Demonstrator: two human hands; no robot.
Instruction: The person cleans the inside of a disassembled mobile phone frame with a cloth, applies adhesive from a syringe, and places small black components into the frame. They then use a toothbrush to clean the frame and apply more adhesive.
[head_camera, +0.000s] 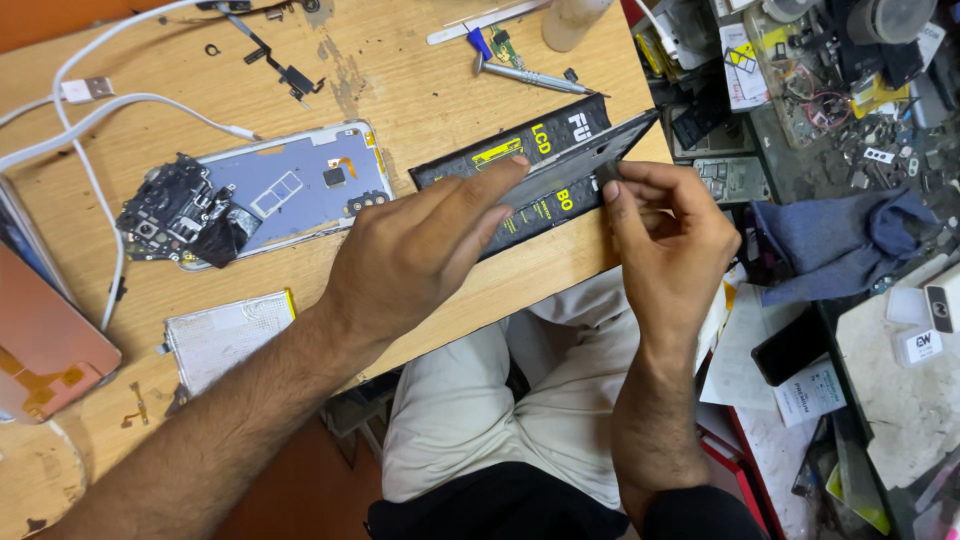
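From the head camera, the left hand (425, 245) lies flat, fingers stretched out along a dark phone display panel (575, 170), pressing it against the black-and-yellow flat box (520, 150) underneath. The right hand (670, 240) is pinched narrow, thumb and forefinger closed on the panel's near right edge, where a small dark tab sits. The panel's long axis runs from the left hand's fingertips up and rightward past the right hand, which is nearer its free end. Left of the left hand, on the wooden counter (420, 90), lies an opened phone frame (290, 185) with a white cable (110, 100) beyond; a metal screwdriver (530, 76) rests above both hands.
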